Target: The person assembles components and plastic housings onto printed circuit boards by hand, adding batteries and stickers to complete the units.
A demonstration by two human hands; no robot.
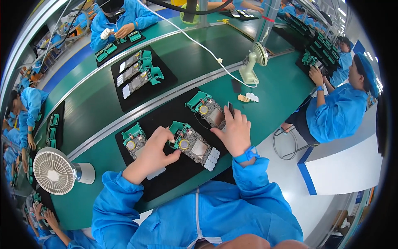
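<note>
Three circuit boards with green plastic housings lie on a black mat. My left hand has its curled forefinger and thumb at the left side of the middle circuit board, beside its green housing. Partly under that hand lies the left circuit board. My right hand holds a small dark flat piece at its fingers; its exact kind does not show. Its thumb reaches left beside the right circuit board, covering that board's lower end. A thin wire curves next to this board.
A white fan stands left, a smaller fan at the back right. Paper scraps lie near the mat. Beyond a metal rail, another mat carries several boards. A white cable hangs across. Co-workers sit around.
</note>
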